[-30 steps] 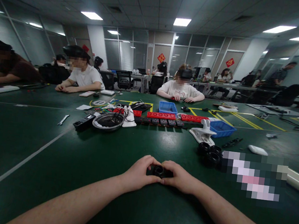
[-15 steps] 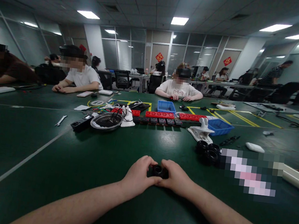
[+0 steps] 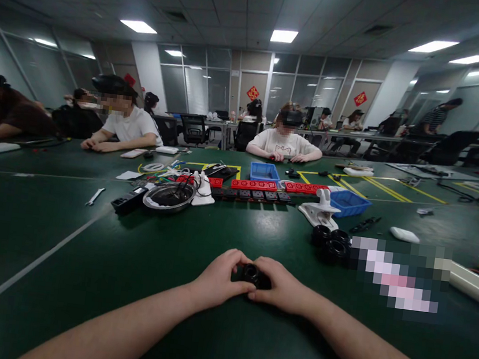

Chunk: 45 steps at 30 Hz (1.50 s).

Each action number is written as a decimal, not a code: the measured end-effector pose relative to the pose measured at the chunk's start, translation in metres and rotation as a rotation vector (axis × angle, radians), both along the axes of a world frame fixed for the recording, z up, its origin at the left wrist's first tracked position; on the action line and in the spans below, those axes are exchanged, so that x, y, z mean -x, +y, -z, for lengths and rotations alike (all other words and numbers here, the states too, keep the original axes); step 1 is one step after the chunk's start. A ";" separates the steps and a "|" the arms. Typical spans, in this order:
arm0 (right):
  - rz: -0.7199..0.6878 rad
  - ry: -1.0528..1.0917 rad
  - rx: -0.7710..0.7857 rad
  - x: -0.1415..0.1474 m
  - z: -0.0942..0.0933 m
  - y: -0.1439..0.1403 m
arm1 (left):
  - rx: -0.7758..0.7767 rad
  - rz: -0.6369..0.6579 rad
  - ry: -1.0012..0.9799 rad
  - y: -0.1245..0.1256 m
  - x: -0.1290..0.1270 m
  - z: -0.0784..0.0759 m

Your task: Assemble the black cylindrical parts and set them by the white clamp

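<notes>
Between my hands, low over the near middle of the green table (image 3: 151,332), is a small black wheel (image 3: 251,272) with a round hole facing up. My left hand (image 3: 222,279) curls round its left side, thumb at the near edge. From the right, my right hand (image 3: 279,286) closes on it, and its thumb tip touches the left thumb. Part of the wheel is hidden by the fingers. Farther right sits a cluster of similar black wheels (image 3: 337,248), next to a white clamp stand (image 3: 319,212).
Across the table's middle run red socket strips (image 3: 254,185), with a metal bowl (image 3: 169,195) and a black device (image 3: 130,200) to the left. Blue trays (image 3: 349,204) (image 3: 264,172) stand beyond. A wrench (image 3: 95,197) lies far left. A person (image 3: 285,144) sits opposite.
The fingertips of my two hands have come together at the far side of the wheel, where a gap showed before. The camera view has shifted slightly.
</notes>
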State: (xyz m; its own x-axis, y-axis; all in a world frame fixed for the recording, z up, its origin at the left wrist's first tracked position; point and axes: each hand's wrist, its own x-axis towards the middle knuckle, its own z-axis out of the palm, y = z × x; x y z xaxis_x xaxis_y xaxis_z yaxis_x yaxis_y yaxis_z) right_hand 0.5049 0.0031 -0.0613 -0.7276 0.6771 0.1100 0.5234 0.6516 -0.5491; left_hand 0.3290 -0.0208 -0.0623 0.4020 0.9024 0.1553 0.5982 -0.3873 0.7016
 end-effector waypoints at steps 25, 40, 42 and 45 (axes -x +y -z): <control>-0.067 0.032 0.118 -0.005 0.002 0.009 | 0.048 0.046 -0.042 0.003 0.004 0.004; 0.074 0.004 0.091 0.000 0.006 0.005 | 0.024 -0.016 0.008 -0.001 -0.001 -0.001; 0.093 -0.015 0.060 0.001 0.006 0.004 | 0.020 -0.031 0.009 -0.003 -0.002 -0.001; 0.119 -0.058 0.008 0.002 0.005 0.001 | 0.012 -0.061 0.012 -0.005 -0.003 -0.001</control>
